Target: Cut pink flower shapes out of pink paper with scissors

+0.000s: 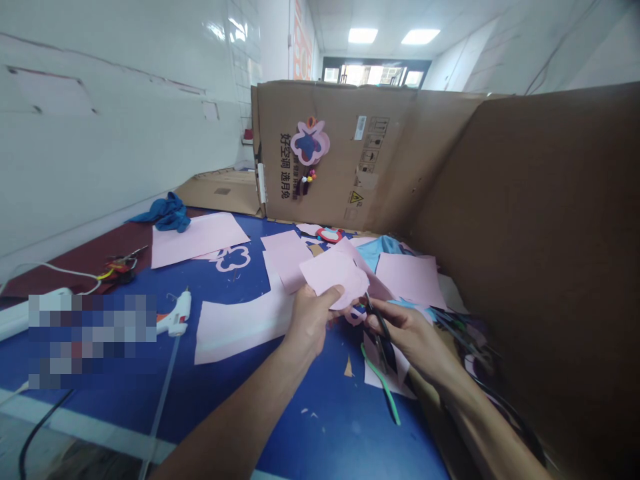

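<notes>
Both forearms reach over the blue table (320, 427). My left hand (310, 320) pinches a pink paper sheet (333, 273) above it; my right hand (405, 333) is closed around scissors (383, 337), blades at the sheet's lower edge. I judge a slack sheet could tear or the cut wander. Beyond the sheet stand cardboard walls (345, 153); left of it lies a glue gun (175, 317).

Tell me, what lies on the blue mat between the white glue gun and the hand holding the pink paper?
In the head view, a large pink paper sheet lies flat between the glue gun and the left hand; beside it only bare blue mat.
</notes>
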Tool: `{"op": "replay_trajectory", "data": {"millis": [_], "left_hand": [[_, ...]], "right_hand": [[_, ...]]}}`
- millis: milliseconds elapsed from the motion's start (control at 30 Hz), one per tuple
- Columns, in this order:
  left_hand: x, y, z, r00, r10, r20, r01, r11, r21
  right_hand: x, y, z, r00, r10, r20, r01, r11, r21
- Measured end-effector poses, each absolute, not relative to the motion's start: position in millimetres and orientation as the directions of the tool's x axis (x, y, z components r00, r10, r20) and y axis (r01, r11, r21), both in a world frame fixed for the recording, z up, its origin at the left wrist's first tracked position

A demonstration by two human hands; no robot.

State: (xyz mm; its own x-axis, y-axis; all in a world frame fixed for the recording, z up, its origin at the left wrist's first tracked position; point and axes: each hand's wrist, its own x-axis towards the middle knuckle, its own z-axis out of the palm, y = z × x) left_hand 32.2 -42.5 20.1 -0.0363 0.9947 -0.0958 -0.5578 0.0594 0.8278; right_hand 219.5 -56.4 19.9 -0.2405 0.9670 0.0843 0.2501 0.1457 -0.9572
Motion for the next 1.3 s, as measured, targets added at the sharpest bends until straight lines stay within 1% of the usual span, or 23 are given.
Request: {"op": "replay_trajectory", "data": {"millis": [333, 600, 700, 933, 1067, 1200, 1300], "left_hand": [[33, -44, 20, -0.044, 0.994, -0.098, -0.548, 0.058, 0.835], [31, -44, 24, -0.039, 0.995, -0.089, -0.549, 0.053, 0.834], [30, -44, 27, -0.027, 0.994, -0.103, -0.537, 0.072, 0.840], [28, -43, 29, -0.032, 0.996, -0.082, -0.488, 0.056, 0.871], [27, -43, 30, -0.026, 0.996, -0.090, -0.464, 0.068, 0.883], [24, -42, 30, -0.018, 0.996, -0.088, -0.472, 0.069, 0.879], [22, -41, 32, -0.010, 0.997, -0.082, -0.474, 0.067, 0.878]], "right_hand": [[220, -55, 17, -0.247, 0.967, 0.069, 0.268, 0.137, -0.954], [221, -55, 19, -0.251, 0.964, 0.090, 0.285, 0.163, -0.944], [221, -56, 20, -0.248, 0.965, 0.088, 0.284, 0.159, -0.945], [223, -56, 21, -0.243, 0.967, 0.075, 0.262, 0.140, -0.955], [225, -57, 24, -0.268, 0.959, 0.091, 0.260, 0.163, -0.952], [228, -55, 24, -0.277, 0.955, 0.101, 0.306, 0.187, -0.934], [231, -54, 21, -0.289, 0.951, 0.110, 0.289, 0.196, -0.937]]}}
